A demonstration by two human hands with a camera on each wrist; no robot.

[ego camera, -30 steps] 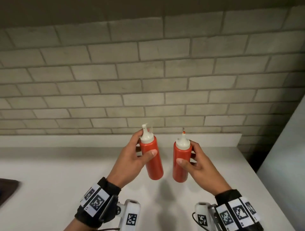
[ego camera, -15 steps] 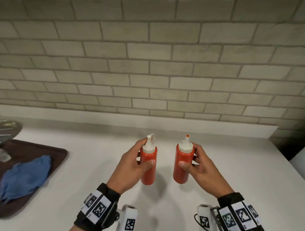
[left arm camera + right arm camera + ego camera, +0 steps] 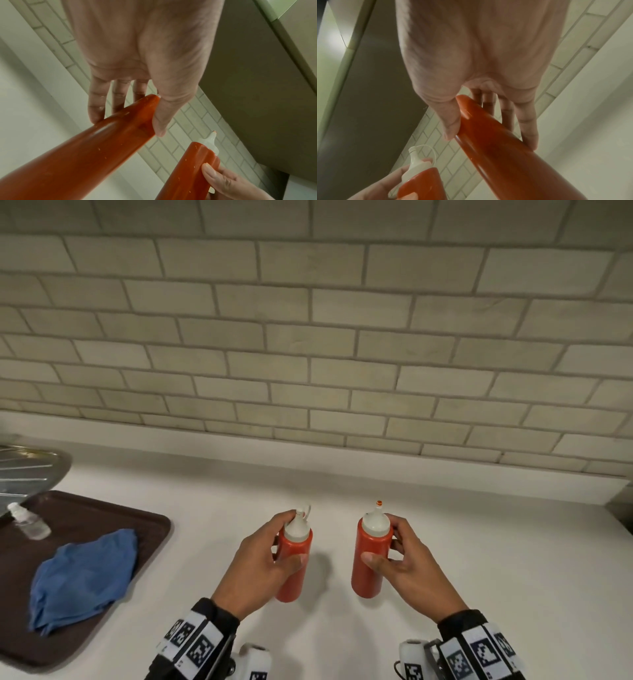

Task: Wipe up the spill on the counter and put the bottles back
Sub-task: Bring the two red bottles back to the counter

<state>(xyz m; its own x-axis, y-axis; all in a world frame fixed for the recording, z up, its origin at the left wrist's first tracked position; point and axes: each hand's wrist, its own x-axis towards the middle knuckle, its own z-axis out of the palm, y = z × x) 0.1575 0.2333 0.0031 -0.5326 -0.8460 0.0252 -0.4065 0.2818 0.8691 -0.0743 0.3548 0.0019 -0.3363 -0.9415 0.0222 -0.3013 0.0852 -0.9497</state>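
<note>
Left wristband [image 3: 195, 642], right wristband [image 3: 479, 648]: black, white square-code tags; white wrist-camera housings [image 3: 411, 657] beneath, lower frame.

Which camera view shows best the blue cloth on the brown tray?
The head view: the blue cloth lies crumpled on the brown tray, fully visible at the left. Both wrist views show none of it, only the hands, red bottles, counter and tiled wall.

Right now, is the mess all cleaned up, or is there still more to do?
No spill shows on the white counter, and the blue cloth lies on the brown tray, so wiping looks done. In hand: the left hand grips one red bottle, the right hand the other red bottle. Left: letting go of both.
</note>
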